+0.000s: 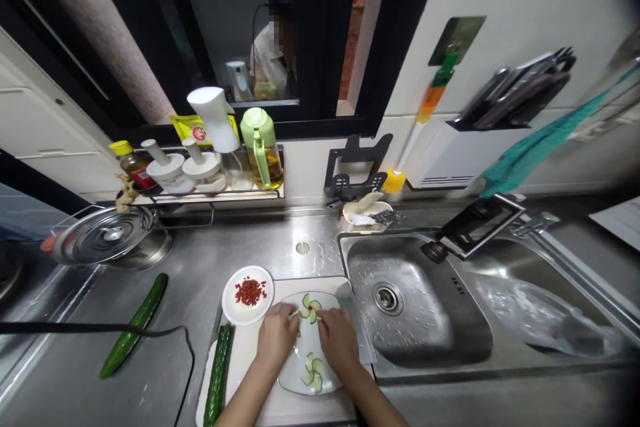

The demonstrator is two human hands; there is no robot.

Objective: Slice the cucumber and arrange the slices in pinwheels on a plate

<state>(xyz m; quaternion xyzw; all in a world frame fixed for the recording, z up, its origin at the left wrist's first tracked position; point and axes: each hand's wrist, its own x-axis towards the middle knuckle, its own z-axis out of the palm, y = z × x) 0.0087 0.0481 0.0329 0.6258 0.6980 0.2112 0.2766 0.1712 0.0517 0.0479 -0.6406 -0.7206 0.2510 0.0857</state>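
Observation:
A clear plate lies on a white cutting board. Thin cucumber slices form a pinwheel flower on its far part, with a red bit at the centre. A second group of cucumber slices curves across the near part. My left hand is at the flower's left side, fingers bent and closed together. On the other side, my right hand has its bent fingertips close to the slices. Whether either pinches anything is hidden. A small white plate of dried red berries stands behind my left hand.
A cut cucumber lies along the board's left edge; another cucumber rests on the steel counter near a black cable. The sink adjoins the board on the right. Behind stand a seasoning rack and a lidded pot.

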